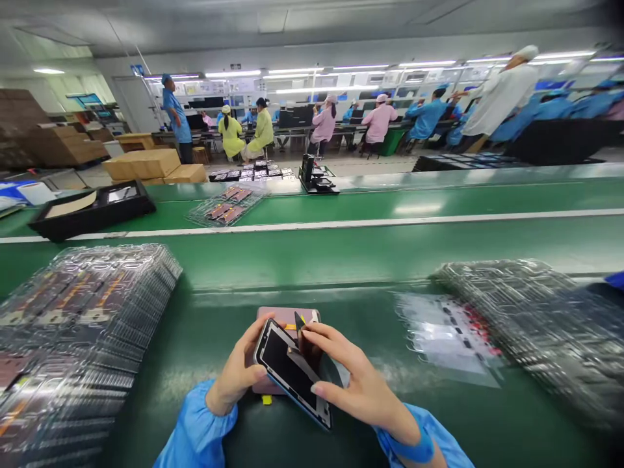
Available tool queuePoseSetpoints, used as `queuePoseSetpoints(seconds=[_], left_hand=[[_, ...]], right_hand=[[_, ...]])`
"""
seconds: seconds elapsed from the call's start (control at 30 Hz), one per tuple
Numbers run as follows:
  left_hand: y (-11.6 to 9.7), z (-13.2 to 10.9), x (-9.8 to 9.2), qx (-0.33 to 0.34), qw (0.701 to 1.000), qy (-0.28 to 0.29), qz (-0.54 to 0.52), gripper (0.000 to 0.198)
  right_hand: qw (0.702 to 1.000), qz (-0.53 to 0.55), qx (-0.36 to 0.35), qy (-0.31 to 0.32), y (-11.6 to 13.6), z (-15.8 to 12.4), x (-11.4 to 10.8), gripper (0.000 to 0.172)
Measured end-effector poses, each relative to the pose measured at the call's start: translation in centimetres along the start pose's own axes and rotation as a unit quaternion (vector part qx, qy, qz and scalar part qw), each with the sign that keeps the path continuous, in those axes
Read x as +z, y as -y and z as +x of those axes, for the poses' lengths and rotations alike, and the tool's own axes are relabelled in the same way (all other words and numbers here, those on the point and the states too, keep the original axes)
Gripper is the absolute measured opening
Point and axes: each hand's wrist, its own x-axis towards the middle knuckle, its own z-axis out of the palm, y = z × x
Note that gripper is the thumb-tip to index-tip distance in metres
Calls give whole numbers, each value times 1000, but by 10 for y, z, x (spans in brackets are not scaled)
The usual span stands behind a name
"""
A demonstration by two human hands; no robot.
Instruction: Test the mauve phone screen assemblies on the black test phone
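Note:
My left hand (pixel 240 369) grips the left edge of a phone-sized tablet-like frame (pixel 287 364) with a black inside, a pale rim and a blue outer edge. The frame is tilted, its upper left end raised. On its right side, my right hand (pixel 348 370) pinches a dark thin sheet (pixel 307 348) between fingers and thumb; it stands up from the frame at an angle. Underneath lies a pinkish flat panel (pixel 269 315) with an orange strip, partly covered by my hands and the frame. A small yellow tab (pixel 266 400) pokes out at the panel's lower edge.
Stacked clear plastic trays (pixel 121 286) with brownish screen parts rise on the left. More clear trays (pixel 531 325) and loose clear films (pixel 446 338) lie right. Across the green bench are a black bin (pixel 92 208), another tray (pixel 227 207) and a black fixture (pixel 316 177). Co-workers sit beyond.

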Motion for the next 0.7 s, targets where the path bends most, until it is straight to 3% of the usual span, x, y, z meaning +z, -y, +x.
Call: queuePoseSetpoints(seconds=[0.27,0.5,0.7], left_hand=[[2,1,0,3,1000,20,6,83],[6,0,10,1,1000,15,-6,79],[7,-1,14,-15,1000,7,-9,89]], right_hand=[[997,-72,-17,20,1,-3,-1,55],[992,-124,-23,15,4,-5,14,58],[985,-169,-22,22,6,-9,24,58]])
